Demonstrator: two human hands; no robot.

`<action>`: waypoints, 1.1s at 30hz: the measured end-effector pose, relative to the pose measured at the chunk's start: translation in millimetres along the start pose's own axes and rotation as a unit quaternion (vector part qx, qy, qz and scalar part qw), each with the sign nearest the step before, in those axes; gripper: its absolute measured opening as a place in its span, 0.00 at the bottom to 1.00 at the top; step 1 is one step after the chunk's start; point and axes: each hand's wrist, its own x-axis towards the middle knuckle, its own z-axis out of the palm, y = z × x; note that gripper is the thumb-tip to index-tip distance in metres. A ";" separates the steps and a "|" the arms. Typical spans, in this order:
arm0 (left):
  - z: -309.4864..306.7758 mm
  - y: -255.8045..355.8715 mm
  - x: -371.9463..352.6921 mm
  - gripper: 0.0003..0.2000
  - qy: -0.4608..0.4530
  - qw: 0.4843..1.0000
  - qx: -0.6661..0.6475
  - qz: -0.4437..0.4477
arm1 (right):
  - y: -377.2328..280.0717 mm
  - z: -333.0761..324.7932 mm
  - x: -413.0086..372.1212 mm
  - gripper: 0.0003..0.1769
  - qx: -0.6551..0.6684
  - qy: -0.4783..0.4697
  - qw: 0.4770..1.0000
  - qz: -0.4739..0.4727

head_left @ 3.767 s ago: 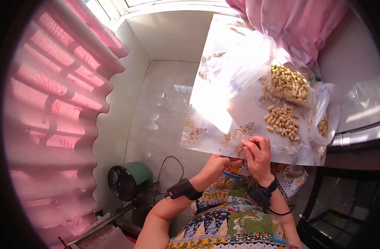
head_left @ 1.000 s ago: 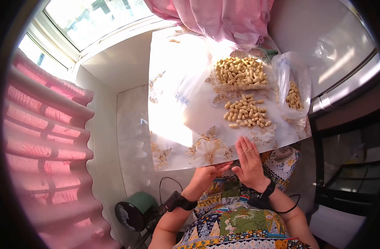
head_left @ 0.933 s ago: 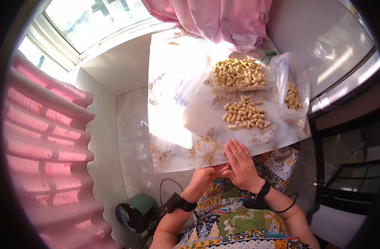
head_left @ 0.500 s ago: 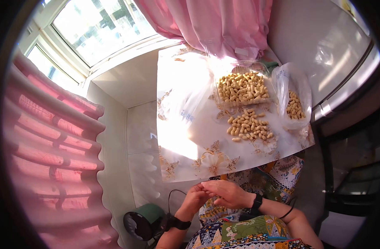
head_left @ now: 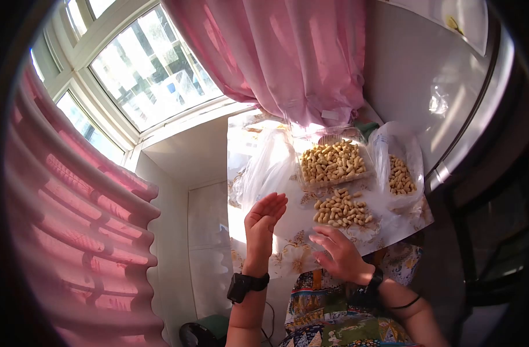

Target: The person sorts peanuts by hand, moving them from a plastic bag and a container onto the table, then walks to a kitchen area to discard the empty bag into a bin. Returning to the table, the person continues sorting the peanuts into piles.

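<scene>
— Where are the hands?

— The left hand (head_left: 264, 222) is raised over the near left part of the tabletop (head_left: 391, 224). Its palm is open and its fingers are together, pointing up, with nothing in it. The right hand (head_left: 337, 254) sits lower, at the near edge, with its fingers spread and loose. It isn't gripping anything either. From where I stand I can't quite tell whether it rests on the cloth or hangs just above it.

— And the peanuts?

— The loose peanuts (head_left: 341, 209) lie in a small heap on the cloth, just past the right hand's fingertips. They are near the hand but not touching it. The left hand is off to the heap's left, a bit farther away.

— Anything else around?

— Just behind the heap is a clear tray (head_left: 333, 163) full of more nuts. To the right of the tray stands a bag (head_left: 400, 173), open at the top, with some nuts inside. To the tray's left, beyond the raised left hand, lies an empty bag (head_left: 270, 168), crumpled and bright in the sun. A pink curtain (head_left: 287, 58) hangs down over the far end. There's also a dark band (head_left: 247, 284) on the left wrist.
</scene>
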 end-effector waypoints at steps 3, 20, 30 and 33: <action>1.0 -2.4 18.0 0.28 -0.006 0.999 0.024 0.026 | 24.2 18.5 59.8 0.17 -0.112 0.010 0.992 -0.051; -80.5 -16.5 116.1 0.27 0.104 0.859 0.471 0.170 | 60.1 51.4 64.4 0.29 -0.180 -0.171 0.964 -0.097; -28.2 -13.2 61.7 0.17 -0.027 0.811 0.537 0.231 | 38.4 13.0 18.2 0.20 -0.038 -0.036 0.994 -0.092; -18.2 -1.2 31.4 0.17 0.001 0.814 0.526 0.245 | 41.5 -17.7 -2.3 0.17 -0.051 0.020 0.998 -0.040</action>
